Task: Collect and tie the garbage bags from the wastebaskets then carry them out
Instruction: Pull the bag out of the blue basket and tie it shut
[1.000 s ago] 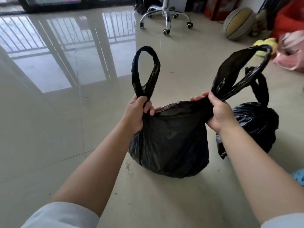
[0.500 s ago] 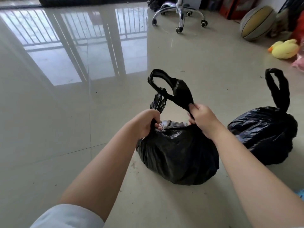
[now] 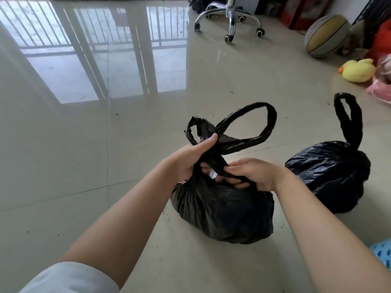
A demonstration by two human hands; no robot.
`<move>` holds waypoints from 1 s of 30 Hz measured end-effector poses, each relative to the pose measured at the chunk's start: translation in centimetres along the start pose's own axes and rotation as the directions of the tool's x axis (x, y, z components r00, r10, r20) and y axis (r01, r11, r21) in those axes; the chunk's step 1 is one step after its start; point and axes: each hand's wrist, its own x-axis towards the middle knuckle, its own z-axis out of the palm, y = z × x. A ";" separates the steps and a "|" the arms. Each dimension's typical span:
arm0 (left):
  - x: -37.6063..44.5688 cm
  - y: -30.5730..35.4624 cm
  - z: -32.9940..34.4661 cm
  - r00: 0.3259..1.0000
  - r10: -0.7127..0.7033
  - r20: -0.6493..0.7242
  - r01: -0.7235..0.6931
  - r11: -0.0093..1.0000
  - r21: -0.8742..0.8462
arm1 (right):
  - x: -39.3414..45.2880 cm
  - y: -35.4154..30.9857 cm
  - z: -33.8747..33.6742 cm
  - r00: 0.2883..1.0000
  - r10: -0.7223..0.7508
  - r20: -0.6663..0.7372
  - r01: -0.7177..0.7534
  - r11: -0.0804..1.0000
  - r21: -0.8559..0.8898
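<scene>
Head camera, looking down at a glossy pale tiled floor (image 3: 88, 170).

At the centre sits a black garbage bag (image 3: 224, 212), full and rounded. Two bare forearms reach in from 6 o'clock and meet over its mouth. The left hand (image 3: 190, 159) has its fingers curled round the gathered neck of the bag, thumb stretched up toward 1 o'clock along the plastic; this seems to pin one handle in place. The right hand (image 3: 251, 174) lies just beside it at 3 o'clock, fingers curled and clamped on a twisted strip that crosses the left hand's hold. Above both hands a long handle loop (image 3: 254, 127) stands open, leaning toward 2 o'clock, with a smaller crumpled loop (image 3: 196, 127) at 11 o'clock. The handles look crossed, probably mid-knot and not yet pulled tight.

At 3 o'clock from this bag, close by but apart, rests a second black bag (image 3: 330, 176) with one upright loop; it appears already closed.

Farther off, at 12 o'clock, is a chrome office-chair base (image 3: 230, 22); at 2 o'clock a basketball (image 3: 326, 35) and a yellow plush duck (image 3: 357, 69).
</scene>
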 end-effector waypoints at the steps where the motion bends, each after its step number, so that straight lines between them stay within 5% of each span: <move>1: 0.1 0.0 0.0 1.000 0.022 0.006 -0.022 0.999 -0.024 | -0.1 0.2 -0.2 1.000 0.014 0.006 -0.015 1.000 0.025; 7: 0.1 0.2 -0.5 0.995 0.041 0.086 -0.032 0.993 -0.114 | -1.0 1.6 -2.3 0.996 -0.055 0.064 0.045 0.988 0.145; 12: -0.4 0.3 0.1 0.999 -0.015 -0.034 0.023 0.972 0.235 | -0.4 1.8 -3.4 0.992 -0.069 -0.106 0.077 0.994 0.079; 18: 0.7 0.2 -0.3 0.960 0.237 -0.149 -0.093 0.771 0.630 | 0.0 0.2 -2.7 0.936 -0.153 -0.317 0.208 0.967 0.148; 22: 0.2 0.5 -0.4 0.967 0.251 -0.037 -0.208 0.868 0.450 | -0.5 -0.6 -2.7 0.920 -0.174 -0.351 0.277 0.922 0.271; 25: -0.4 1.1 -0.6 0.990 0.140 -0.015 -0.131 0.956 0.262 | -1.5 -0.7 -3.0 0.960 -0.165 -0.226 0.242 0.896 0.373; 30: -0.4 0.9 -0.7 0.998 0.058 0.000 -0.056 0.967 0.247 | -1.8 -0.1 -3.4 0.990 -0.133 -0.040 0.138 0.981 0.138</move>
